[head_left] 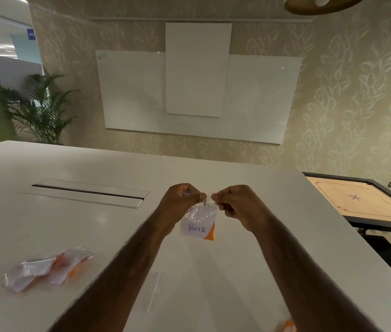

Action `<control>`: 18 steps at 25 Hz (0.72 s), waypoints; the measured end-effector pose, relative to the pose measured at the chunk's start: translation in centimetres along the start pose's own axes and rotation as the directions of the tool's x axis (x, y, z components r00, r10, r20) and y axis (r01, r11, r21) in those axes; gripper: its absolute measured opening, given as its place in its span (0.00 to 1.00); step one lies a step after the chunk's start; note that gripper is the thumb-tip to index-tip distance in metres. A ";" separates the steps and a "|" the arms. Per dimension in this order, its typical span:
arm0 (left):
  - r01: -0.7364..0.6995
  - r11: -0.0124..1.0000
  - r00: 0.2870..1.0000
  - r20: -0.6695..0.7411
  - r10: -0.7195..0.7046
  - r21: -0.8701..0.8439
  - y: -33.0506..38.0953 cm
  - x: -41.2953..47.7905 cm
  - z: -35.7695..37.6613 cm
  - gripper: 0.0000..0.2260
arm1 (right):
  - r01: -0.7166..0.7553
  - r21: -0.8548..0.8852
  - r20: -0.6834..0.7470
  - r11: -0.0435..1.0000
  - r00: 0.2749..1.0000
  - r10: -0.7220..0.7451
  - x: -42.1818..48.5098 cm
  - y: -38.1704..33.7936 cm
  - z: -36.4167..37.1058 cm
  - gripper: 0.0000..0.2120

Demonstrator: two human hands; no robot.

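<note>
1. Head view: a small clear bag (198,225) is held up over the middle of the tabletop (69,224), somewhat toward its right edge, and hangs free of the surface.
2. The bag's top edge is pinched by the left hand (180,200) at one end and by the right hand (237,204) at the other. The fingers of both hands are curled in, thumb against forefinger.
3. A white label (195,228) marked "BETA" is seen on the bag, with something orange (210,233) in its lower right corner.
4. A heap of similar bags (45,268) is laid near the left edge of the tabletop.
5. A flat empty bag (153,291) is laid near the front edge, between the forearms.
6. A metal hatch (89,192) is set into the tabletop toward its far left.
</note>
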State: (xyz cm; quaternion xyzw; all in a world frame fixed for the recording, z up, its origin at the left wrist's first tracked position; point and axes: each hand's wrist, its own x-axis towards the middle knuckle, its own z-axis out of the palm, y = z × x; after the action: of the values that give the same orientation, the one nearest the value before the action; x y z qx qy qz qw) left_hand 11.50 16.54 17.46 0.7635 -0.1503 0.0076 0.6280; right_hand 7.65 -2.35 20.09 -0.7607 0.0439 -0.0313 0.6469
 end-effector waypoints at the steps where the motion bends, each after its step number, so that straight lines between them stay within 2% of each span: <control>1: -0.003 1.000 1.000 -0.010 0.003 -0.007 -0.1 0.0 0.0 0.09 | -0.006 0.000 -0.010 1.000 1.000 0.006 0.0 -0.1 0.0 0.07; 7: -0.006 0.996 0.999 0.033 0.009 -0.089 0.0 -0.2 -0.3 0.10 | 0.009 0.060 -0.016 0.998 1.000 -0.008 0.1 -0.1 0.1 0.05; 10: -0.002 0.999 0.994 0.110 0.006 -0.038 0.3 -0.1 -0.4 0.08 | 0.045 -0.112 -0.038 0.993 0.998 -0.049 0.1 0.1 0.3 0.06; 12: -0.019 1.000 0.994 0.104 0.019 -0.005 0.3 0.0 -0.4 0.07 | 0.083 -0.207 -0.034 0.975 0.995 -0.092 0.2 0.1 0.2 0.06; 16: -0.067 0.998 0.991 0.120 0.065 0.015 0.2 0.1 -0.3 0.03 | 0.153 -0.276 -0.008 0.949 0.987 -0.161 0.1 -0.3 0.2 0.06; 18: -0.123 0.988 0.986 0.123 0.111 0.091 0.3 0.0 0.0 0.04 | 0.175 -0.312 0.002 0.934 0.983 -0.184 0.0 -0.5 0.3 0.07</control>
State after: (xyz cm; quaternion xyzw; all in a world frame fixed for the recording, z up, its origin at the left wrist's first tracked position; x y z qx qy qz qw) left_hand 11.45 16.45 17.76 0.7825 -0.2311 0.0067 0.5781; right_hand 7.65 -2.01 20.59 -0.8532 -0.0125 -0.0933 0.5131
